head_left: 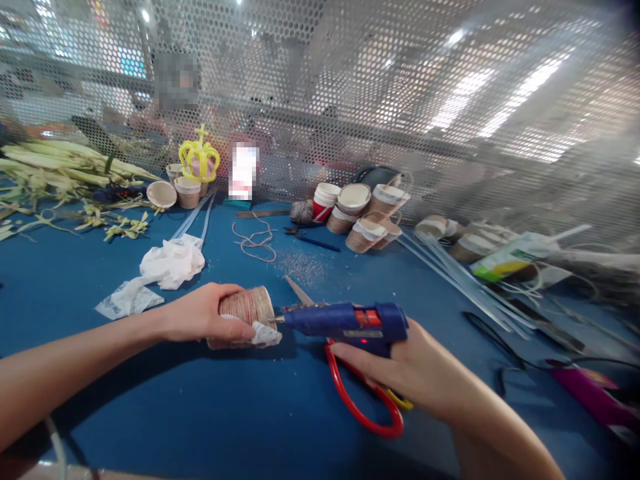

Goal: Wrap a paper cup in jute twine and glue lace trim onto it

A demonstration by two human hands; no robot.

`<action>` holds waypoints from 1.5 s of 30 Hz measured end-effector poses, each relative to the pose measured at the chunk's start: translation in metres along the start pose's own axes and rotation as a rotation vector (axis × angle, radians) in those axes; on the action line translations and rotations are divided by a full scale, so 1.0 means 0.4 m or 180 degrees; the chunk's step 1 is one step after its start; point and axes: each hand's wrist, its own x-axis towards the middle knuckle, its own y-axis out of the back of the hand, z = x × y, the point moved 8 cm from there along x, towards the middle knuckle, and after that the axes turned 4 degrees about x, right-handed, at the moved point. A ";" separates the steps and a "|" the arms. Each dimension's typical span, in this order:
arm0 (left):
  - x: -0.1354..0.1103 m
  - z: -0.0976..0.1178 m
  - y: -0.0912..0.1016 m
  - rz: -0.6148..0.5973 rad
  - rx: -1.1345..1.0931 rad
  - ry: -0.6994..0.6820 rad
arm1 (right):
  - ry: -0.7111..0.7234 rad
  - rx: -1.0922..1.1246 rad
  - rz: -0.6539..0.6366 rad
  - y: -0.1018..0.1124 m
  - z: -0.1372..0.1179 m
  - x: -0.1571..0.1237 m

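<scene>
My left hand (203, 313) is closed round a small cup wrapped in twine (249, 305), tipped on its side. A strip of white lace (266, 335) hangs at the cup's lower edge, partly under my thumb. In my right hand (415, 373) is a blue glue gun (345, 321) with a lit red light, its nozzle at the open end of the cup; whether they touch I cannot tell. Scissors with red handles (395, 427) lie beneath the gun and my right hand. Something yellow (400, 399) shows beside them.
Crumpled white lace (173, 261) lies beyond my left hand. Wrapped cups (366, 233), a ball of grey twine (301, 211) and pliers (313, 239) sit farther back. Clear glue sticks (465, 287) and a black cable (493, 339) are at right. Dried husks (65, 163) lie left, before a perforated metal screen (300, 80).
</scene>
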 end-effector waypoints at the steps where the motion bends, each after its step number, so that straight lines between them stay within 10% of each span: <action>1: 0.001 -0.001 0.002 0.0023 0.0013 0.0000 | 0.0013 -0.0020 0.0002 0.002 -0.002 0.000; 12: 0.000 0.045 0.006 0.0379 -0.0212 -0.0912 | 0.0338 0.1316 0.0796 0.088 0.002 0.078; 21: 0.008 0.024 0.000 0.0405 0.0037 -0.0914 | -0.0182 0.0489 0.1337 0.156 0.102 0.219; 27: 0.022 0.004 0.173 0.0738 0.2412 -0.0365 | -0.0618 -0.0735 0.1388 0.173 0.152 0.245; 31: 0.060 -0.031 0.313 0.1300 0.2753 0.0153 | -0.0615 -0.1253 0.1371 0.173 0.156 0.242; 37: 0.085 -0.069 0.371 0.1664 0.2997 0.0929 | -0.0236 -0.1859 0.1601 0.156 0.075 0.169; 45: 0.203 -0.089 0.427 0.1620 0.2395 0.1259 | 0.0109 -0.2517 -0.0008 -0.023 0.015 0.014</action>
